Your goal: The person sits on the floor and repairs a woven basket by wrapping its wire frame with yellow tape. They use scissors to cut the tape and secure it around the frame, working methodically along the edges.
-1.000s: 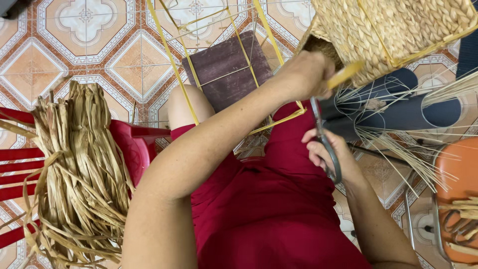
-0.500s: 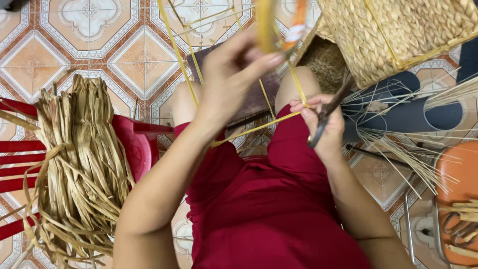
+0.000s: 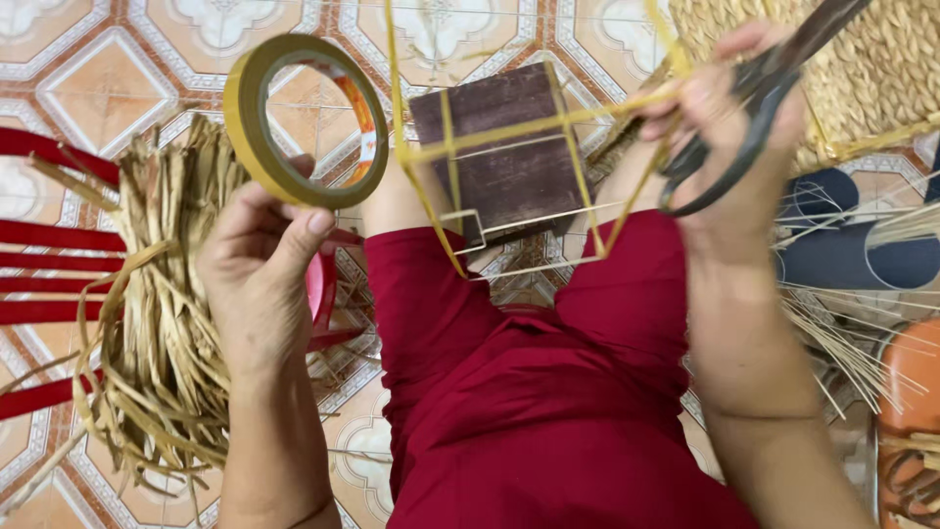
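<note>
Lowered leftward, left hand [image 3: 257, 263] pinches tape roll [image 3: 305, 120]; right hand [image 3: 729, 127] grips scissors [image 3: 754, 108].

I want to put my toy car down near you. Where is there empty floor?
Bare tiled floor shows at the top left, beyond the tape roll in the left hand and above the straw bundle on the red chair. The right side is crowded: woven basket, loose straw, scissors in the right hand.

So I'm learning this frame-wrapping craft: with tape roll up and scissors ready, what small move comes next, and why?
Probably draw a short length off the tape roll toward the scissors. The left hand pinches the roll, the right hand holds the scissors against the yellow wire frame, and no loose strip shows.
</note>
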